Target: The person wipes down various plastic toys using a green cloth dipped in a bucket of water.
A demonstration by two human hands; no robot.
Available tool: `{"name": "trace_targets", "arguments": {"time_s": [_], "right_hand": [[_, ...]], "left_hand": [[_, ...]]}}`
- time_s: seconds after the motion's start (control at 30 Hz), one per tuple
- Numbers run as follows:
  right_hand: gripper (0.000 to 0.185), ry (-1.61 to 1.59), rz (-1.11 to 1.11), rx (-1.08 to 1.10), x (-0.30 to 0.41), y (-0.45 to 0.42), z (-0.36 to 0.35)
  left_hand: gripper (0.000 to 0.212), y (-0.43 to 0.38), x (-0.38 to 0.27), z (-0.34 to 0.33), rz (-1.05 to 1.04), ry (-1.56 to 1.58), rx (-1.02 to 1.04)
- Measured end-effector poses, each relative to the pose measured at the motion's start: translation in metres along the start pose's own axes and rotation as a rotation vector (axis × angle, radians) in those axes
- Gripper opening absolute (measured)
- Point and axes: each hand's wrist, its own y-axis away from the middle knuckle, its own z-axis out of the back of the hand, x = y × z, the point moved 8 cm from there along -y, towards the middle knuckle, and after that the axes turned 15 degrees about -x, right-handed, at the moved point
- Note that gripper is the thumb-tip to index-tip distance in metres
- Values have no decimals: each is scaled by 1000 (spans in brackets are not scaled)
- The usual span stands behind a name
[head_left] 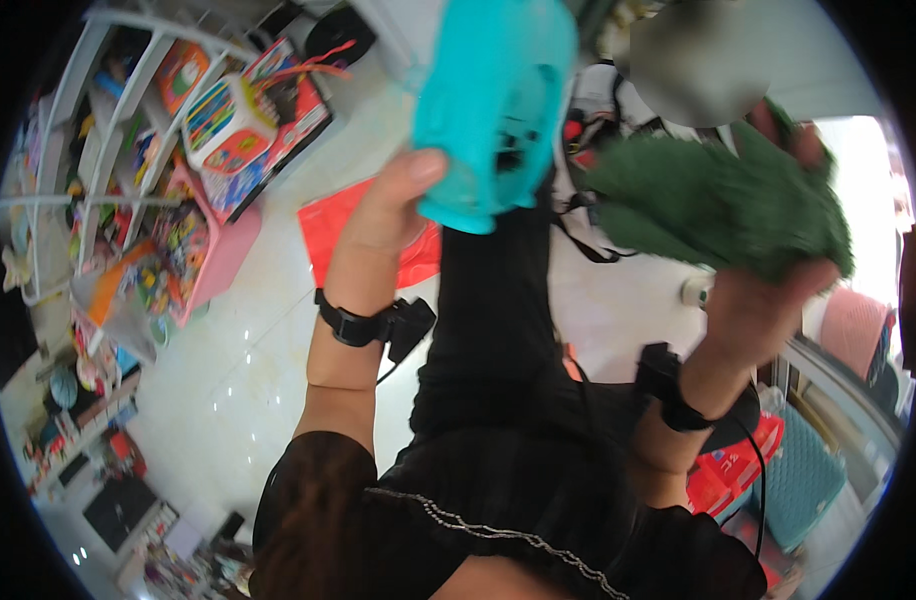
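Note:
My left hand (405, 187) grips the lower end of a turquoise plastic object (477, 97), its thumb on the near side. The object has a rounded body with dark marks or holes on its right face, and its upper end runs out of view at the top. Up on the right, my right hand (758, 307) is closed on a dark green, fuzzy cloth (713, 199), which is blurred and covers most of the fingers. The cloth and the turquoise object are apart. Each wrist wears a black strap with a small black device.
A white shelf rack (135, 97) full of toys stands at left, with a pink bin (225, 259) of small items beside it. A red bag (327, 232) lies on the pale tiled floor (240, 390). A black-and-white bag (589, 217) lies ahead, and a teal quilted item (795, 480) is at lower right.

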Motion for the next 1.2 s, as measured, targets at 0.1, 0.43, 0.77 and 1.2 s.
{"name": "trace_targets", "arguments": {"time_s": [0.1, 0.43, 0.77, 1.2], "right_hand": [[61, 170, 278, -59, 1, 2, -4], [47, -399, -299, -204, -63, -29, 103], [44, -30, -131, -293, -58, -30, 92], [40, 57, -561, -172, -96, 17, 131]], "left_hand": [[84, -3, 32, -94, 25, -165, 213], [85, 20, 100, -162, 456, 233, 434], [86, -25, 107, -158, 100, 54, 204], [88, -77, 62, -154, -888, -1210, -65]]}}
